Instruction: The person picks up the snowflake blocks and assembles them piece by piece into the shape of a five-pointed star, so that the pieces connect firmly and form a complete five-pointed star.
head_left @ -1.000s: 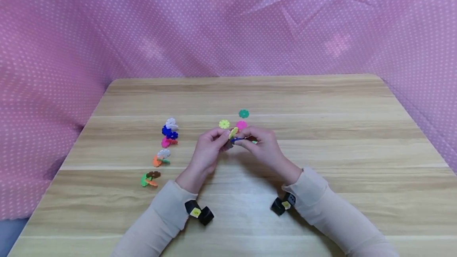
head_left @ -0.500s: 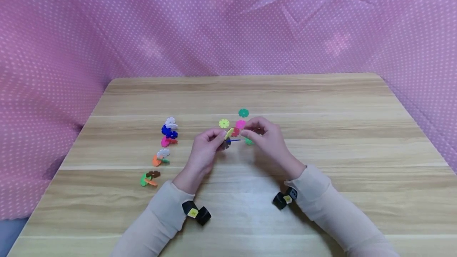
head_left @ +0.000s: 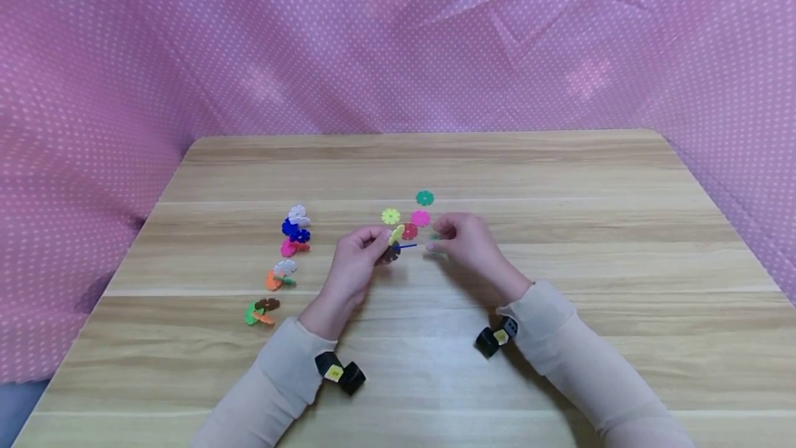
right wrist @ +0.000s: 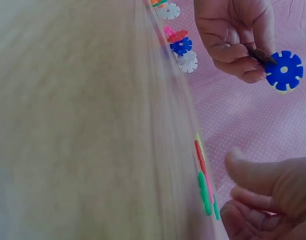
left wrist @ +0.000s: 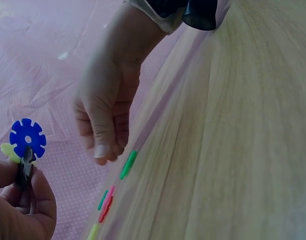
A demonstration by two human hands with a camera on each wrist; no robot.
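My left hand (head_left: 354, 268) pinches a small joined cluster of notched plastic discs above the table. In it a dark brown disc (head_left: 394, 254) sits between the fingers, with a blue disc (right wrist: 293, 70) and a yellow disc (head_left: 396, 234) slotted to it. To the right, my right hand (head_left: 469, 247) hovers with thumb and fingers loosely bent and nothing between them. Just below its fingertips lies a bright green disc (left wrist: 128, 165), mostly covered by the hand in the head view.
Beyond the hands lie loose discs: red (head_left: 409, 231), pink (head_left: 420, 218), lime yellow (head_left: 390, 216) and dark green (head_left: 425, 198). At the left stand joined clusters, among them white-and-blue discs (head_left: 289, 227), an orange group (head_left: 272, 281) and a green-brown group (head_left: 251, 314). Pink dotted cloth (head_left: 398, 40) surrounds the table.
My right hand has let go of the cluster and moved right, then down over the bright green disc. The cluster stays in my left hand, which has shifted slightly left.
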